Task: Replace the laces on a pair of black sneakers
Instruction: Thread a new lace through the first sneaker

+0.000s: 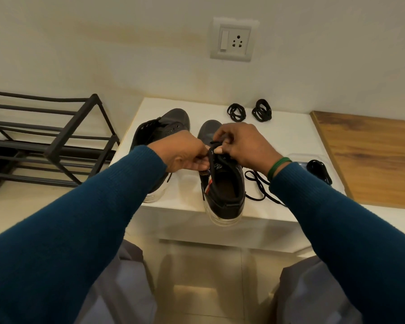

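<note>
On the white worktop (290,136) the black sneaker (225,190) stands heel toward the person, the left hand (185,153) with fingers (200,163) pinching its eyelet edge, the right hand (248,146) pinching its lace (216,143), second sneaker (164,129) just left

Plain cream-painted wall (103,43) at the back, with a white plastic switch-and-socket plate (233,39) mounted up on it. A black metal-tube shoe rack (56,141) sits on the left, just beside a low white table (290,141). A brown wood-grain board (372,160) is on the table's right. The floor's glossy beige tile (197,277), catching warm light.
</note>
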Action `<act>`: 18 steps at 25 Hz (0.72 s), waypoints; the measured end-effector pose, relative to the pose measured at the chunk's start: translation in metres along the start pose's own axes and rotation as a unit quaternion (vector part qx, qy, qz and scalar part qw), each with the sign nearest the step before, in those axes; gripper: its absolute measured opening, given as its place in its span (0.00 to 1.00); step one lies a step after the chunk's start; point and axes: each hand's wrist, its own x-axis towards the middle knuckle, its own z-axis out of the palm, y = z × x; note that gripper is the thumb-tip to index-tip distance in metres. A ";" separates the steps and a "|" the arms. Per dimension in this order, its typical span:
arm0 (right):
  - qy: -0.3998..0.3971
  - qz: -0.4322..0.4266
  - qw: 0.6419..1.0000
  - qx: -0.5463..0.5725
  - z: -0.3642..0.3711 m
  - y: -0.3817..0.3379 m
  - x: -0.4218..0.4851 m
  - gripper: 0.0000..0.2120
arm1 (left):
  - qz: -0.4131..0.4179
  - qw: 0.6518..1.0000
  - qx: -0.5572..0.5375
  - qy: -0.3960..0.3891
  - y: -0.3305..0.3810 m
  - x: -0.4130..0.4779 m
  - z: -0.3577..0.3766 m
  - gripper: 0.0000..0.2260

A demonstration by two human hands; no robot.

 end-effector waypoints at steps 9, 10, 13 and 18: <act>-0.063 -0.029 0.998 0.006 -0.005 0.004 0.000 0.14 | 0.273 0.936 -0.132 0.178 0.026 -0.006 -0.030 0.11; -0.065 -0.034 0.997 -0.003 -0.005 0.004 0.001 0.12 | 0.293 0.920 0.148 0.213 0.019 -0.009 -0.028 0.11; -0.058 -0.043 0.997 -0.016 -0.006 0.004 0.000 0.10 | 0.280 0.815 0.486 0.144 0.007 0.000 -0.013 0.21; -0.067 -0.045 0.997 0.004 -0.008 0.007 -0.001 0.04 | 0.280 0.833 -0.468 0.094 0.037 -0.007 -0.041 0.16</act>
